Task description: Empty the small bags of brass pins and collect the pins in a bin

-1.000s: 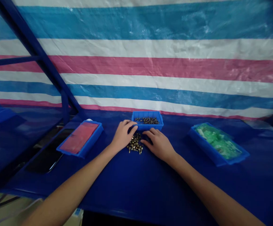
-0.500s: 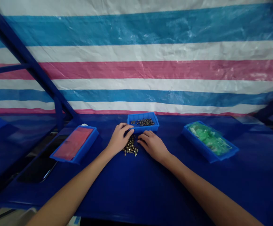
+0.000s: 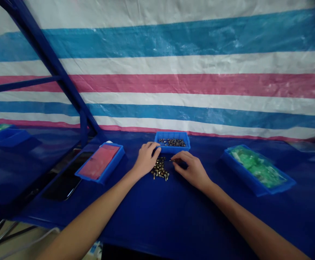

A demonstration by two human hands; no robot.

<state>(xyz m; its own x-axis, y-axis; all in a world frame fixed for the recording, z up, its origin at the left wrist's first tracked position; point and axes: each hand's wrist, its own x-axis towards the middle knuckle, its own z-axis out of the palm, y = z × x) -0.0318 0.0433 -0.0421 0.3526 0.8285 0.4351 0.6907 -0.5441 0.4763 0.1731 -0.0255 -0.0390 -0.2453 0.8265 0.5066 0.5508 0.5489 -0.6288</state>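
Note:
A loose pile of small brass-coloured screws (image 3: 160, 169) lies on the blue tabletop. Just behind it stands a small blue bin (image 3: 175, 148) with more dark screws (image 3: 175, 142) inside. My left hand (image 3: 145, 159) rests at the pile's left edge, its fingertips by the bin's near left corner. Its thumb is apart from the fingers, and I see nothing held in it. To the right of the pile, my right hand (image 3: 192, 169) pinches one small screw (image 3: 171, 160) between thumb and forefinger, slightly off the table.
Left of my hands is a blue bin of red flat pieces (image 3: 100, 161), partly over a black phone (image 3: 65, 182). On the right sits a bin of green plastic bags (image 3: 257, 166). A blue metal frame (image 3: 51, 61) and striped sheeting (image 3: 173, 83) stand behind.
The view has shifted, so everything appears farther right. My right hand has drawn rightward from the pile and now shows a screw in its pinch. My left hand stays beside the bin.

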